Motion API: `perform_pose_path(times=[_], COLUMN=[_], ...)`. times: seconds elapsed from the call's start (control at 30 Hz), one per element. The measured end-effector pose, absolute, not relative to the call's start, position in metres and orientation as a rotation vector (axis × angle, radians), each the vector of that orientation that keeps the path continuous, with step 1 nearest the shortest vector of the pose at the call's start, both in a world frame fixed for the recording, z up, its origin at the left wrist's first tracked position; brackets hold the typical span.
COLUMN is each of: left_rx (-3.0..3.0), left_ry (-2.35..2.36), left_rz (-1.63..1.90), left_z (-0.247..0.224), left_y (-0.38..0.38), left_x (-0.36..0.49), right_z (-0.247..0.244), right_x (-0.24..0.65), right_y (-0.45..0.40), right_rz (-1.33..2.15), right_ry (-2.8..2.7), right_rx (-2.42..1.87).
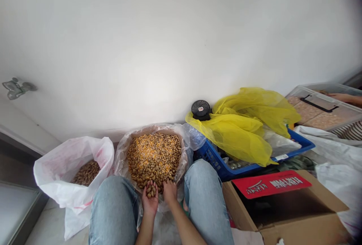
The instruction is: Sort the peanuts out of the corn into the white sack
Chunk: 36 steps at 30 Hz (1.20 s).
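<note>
Between the knees stands a round container lined with clear plastic (120,158), filled with yellow corn kernels (147,145) and brown nuts or pods (141,175). My left hand (150,199), palm up and cupped at its near edge, holds several of the brown pieces (151,191). Just to the right, my right hand (169,191) reaches down into the near part of the mix; its fingertips are among the pieces and partly hidden, so what they grip cannot be made out.
At left sits a white sack (53,162) with brown pieces inside. To the right are a blue basket (217,164), yellow mesh (240,135), a small black fan (200,110) and an open cardboard box (299,230). Another person's hand (346,97) is over a clear bin (319,105).
</note>
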<state>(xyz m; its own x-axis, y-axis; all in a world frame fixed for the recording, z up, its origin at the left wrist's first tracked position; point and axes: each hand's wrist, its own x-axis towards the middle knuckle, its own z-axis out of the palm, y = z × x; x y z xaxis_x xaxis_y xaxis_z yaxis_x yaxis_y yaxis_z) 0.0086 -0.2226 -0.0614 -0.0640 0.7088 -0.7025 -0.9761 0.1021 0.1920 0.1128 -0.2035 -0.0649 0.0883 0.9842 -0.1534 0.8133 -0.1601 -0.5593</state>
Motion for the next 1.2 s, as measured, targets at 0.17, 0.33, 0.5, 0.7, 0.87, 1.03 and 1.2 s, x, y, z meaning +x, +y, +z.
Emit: perform_pose_path(times=[0.17, 0.33, 0.5, 0.7, 0.87, 1.03, 1.2], left_rx=[-0.434, -0.413, -0.469, -0.483, -0.477, -0.482, -0.501], left_ry=[0.798, 0.809, 0.792, 0.797, 0.802, 0.793, 0.764], left_rz=[1.461, 1.468, 1.453, 1.44, 1.468, 1.514, 1.578], left_z=[-0.061, -0.059, -0.058, -0.057, -0.062, -0.055, -0.046], left_y=[-0.223, -0.222, -0.222, -0.224, -0.225, -0.214, -0.188], left_x=[0.008, 0.01, 0.012, 0.012, 0.009, 0.013, 0.014], right_z=[-0.048, -0.023, -0.028, -0.039, -0.045, -0.038, -0.027], right_x=[0.106, 0.102, 0.101, 0.1, 0.1, 0.103, 0.11], right_y=[-0.204, -0.204, -0.189, -0.15, -0.135, -0.147, -0.158], right_rz=[0.784, 1.286, 1.13, 0.847, 0.891, 1.056, 1.437], right_ry=[-1.602, -1.346, -1.297, -1.635, -1.697, -1.652, -1.494], right_rx=[-1.925, -1.387, -1.573, -1.937, -1.928, -1.756, -1.4])
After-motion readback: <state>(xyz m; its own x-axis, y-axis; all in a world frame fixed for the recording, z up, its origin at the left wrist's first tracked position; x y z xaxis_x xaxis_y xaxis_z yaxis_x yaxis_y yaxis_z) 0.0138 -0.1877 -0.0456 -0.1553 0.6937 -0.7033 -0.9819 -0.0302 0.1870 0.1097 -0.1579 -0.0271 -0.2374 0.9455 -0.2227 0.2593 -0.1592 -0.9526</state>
